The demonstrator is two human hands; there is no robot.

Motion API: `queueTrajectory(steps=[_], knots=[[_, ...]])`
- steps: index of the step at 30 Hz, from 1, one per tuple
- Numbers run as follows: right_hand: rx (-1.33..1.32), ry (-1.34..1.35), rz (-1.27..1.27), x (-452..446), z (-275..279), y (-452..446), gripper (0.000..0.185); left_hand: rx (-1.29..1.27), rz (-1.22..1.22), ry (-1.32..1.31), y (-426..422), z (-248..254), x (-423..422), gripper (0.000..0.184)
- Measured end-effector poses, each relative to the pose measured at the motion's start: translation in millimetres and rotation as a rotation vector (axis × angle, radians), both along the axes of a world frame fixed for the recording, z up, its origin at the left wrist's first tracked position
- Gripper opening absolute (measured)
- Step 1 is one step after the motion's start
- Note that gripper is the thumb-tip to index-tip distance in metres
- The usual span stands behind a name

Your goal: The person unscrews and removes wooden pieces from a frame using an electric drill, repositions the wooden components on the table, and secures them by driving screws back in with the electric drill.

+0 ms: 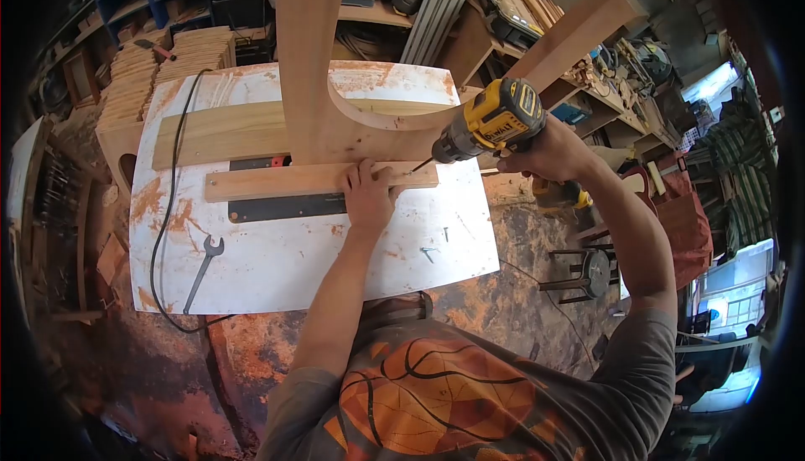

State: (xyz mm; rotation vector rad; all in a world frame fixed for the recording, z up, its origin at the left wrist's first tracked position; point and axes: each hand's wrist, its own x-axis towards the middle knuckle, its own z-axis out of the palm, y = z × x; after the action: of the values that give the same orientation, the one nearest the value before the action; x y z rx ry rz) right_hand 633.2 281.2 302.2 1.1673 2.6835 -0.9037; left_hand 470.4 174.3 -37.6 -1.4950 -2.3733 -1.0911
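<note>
My right hand (560, 151) is closed round the handle of a yellow and black cordless drill (503, 117). The drill's bit points down and left, its tip at the right end of a narrow wooden strip (277, 181). My left hand (369, 195) grips that strip just left of the bit, fingers bent over its top. Behind the strip, touching it, a large curved wooden frame (310, 67) stands upright. Some screws (428, 253) lie on the white tabletop (277, 268) to the right of my left forearm.
An open-ended wrench (204, 273) and a black cable (174, 184) lie on the left side of the tabletop. A wooden board (218, 132) lies behind the strip. Stacked wood pieces (197, 52) stand back left, and a stool (591, 275) stands at right.
</note>
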Motion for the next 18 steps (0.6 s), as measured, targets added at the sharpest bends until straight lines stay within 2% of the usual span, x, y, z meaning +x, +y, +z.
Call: queueTrajectory(steps=[18], knots=[[-0.005,-0.026,0.027,-2.2,-8.9,12.5,0.049,-0.039,-0.001,-0.006,-1.9,7.4,0.7,0.039]])
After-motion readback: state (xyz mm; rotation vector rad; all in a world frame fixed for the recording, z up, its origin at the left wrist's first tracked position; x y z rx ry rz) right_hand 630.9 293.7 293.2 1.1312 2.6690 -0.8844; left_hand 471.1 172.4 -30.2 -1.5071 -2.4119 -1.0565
